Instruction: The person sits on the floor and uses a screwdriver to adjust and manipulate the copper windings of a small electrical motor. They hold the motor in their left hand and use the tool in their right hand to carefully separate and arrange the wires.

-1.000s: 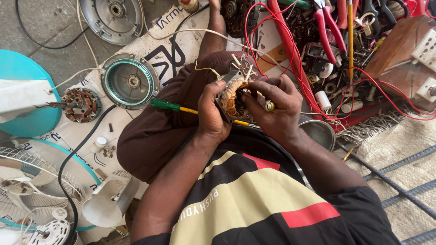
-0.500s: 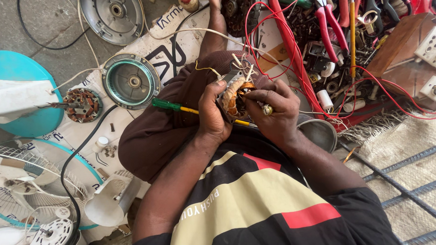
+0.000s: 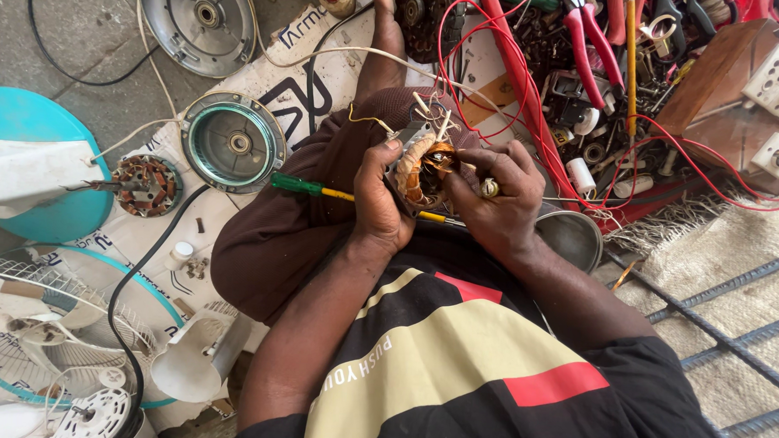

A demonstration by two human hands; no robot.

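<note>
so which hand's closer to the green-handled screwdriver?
Left. The left hand lies over the screwdriver, whose green handle sticks out just left of it; the right hand sits past the motor winding, farther off.

A copper-wound motor stator (image 3: 422, 163), wires sprouting upward, sits tilted above the knee.

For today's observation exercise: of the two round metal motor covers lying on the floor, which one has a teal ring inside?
The smaller cover, nearer the person's knee beside the wound rotor. The larger cover farther away is plain grey metal.
</note>
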